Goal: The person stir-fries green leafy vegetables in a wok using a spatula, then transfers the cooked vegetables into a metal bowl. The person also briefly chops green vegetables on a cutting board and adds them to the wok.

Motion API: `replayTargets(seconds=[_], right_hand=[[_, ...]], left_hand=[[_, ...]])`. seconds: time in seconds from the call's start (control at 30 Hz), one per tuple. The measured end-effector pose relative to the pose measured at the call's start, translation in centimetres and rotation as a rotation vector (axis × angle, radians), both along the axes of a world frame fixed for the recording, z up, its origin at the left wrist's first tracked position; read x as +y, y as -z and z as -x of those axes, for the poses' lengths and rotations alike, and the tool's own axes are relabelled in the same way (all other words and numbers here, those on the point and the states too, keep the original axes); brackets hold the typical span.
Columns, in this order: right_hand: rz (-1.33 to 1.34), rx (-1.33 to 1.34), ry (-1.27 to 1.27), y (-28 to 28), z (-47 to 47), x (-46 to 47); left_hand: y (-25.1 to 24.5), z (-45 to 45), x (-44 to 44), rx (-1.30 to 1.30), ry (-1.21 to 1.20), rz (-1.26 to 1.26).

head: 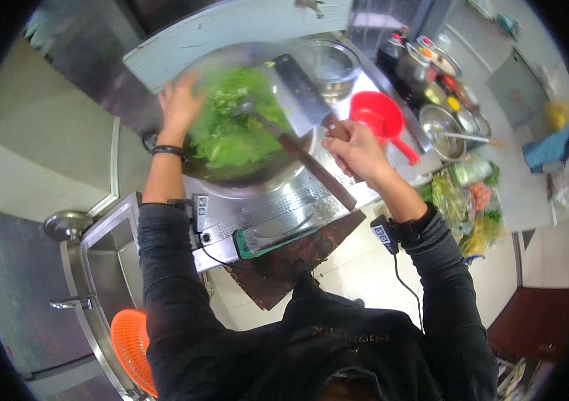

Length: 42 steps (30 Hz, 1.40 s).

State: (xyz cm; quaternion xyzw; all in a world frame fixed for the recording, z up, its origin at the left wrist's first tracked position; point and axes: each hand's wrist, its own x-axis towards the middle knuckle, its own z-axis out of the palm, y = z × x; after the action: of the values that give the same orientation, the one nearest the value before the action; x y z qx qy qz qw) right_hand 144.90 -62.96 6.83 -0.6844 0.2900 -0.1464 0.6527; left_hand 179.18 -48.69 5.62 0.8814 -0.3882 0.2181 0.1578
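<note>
Chopped green vegetables (229,140) fill a large wok (249,188), with haze over its far side. My left hand (181,103), fingers spread, hovers at the wok's left edge and holds nothing that I can see. My right hand (357,150) grips the wooden handle of a cleaver (300,87). The broad dark blade slants over the wok's right side, with a few green bits near its tip. A ladle (309,163) leans in the wok, its head among the greens and its wooden handle lying across the near rim.
Right of the wok are a metal pot (332,67) and a red plastic dipper (377,115). Bottles and seasoning bowls (442,130) line the counter beyond, near bagged vegetables (465,200). At left are a steel sink (114,265) and an orange basket (131,346).
</note>
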Motion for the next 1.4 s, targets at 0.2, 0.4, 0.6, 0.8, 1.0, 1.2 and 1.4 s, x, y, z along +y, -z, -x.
replayTargets(seconds=[0.2, 0.4, 0.6, 0.8, 1.0, 1.2, 1.4], right_hand=[[-0.037, -0.022, 0.004, 2.3, 11.1, 1.6], [-0.216, -0.153, 0.268, 7.0, 34.3, 8.1], [-0.168, -0.107, 0.705, 9.3, 61.9, 20.3], [-0.295, 0.037, 1.312, 8.7, 82.7, 32.7], [-0.282, -0.181, 1.788, 10.2, 95.9, 40.3], [-0.278, -0.199, 2.141, 10.3, 107.9, 45.8], [-0.227, -0.301, 2.600, 10.4, 117.5, 50.0]], left_hand=[[-0.2, 11.2, -2.0, 0.195, 0.516, 0.480], [1.1, 30.8, -6.3, 0.452, 0.683, 0.412], [8.5, 59.0, -10.7, 0.841, 1.088, 0.336], [13.2, 90.7, -9.3, 1.216, 1.413, -0.078], [13.5, 112.9, -9.2, 1.225, 1.702, -0.358], [14.1, 136.2, -10.8, 1.354, 1.905, -0.559], [12.0, 161.4, -4.2, 1.216, 2.267, -0.868]])
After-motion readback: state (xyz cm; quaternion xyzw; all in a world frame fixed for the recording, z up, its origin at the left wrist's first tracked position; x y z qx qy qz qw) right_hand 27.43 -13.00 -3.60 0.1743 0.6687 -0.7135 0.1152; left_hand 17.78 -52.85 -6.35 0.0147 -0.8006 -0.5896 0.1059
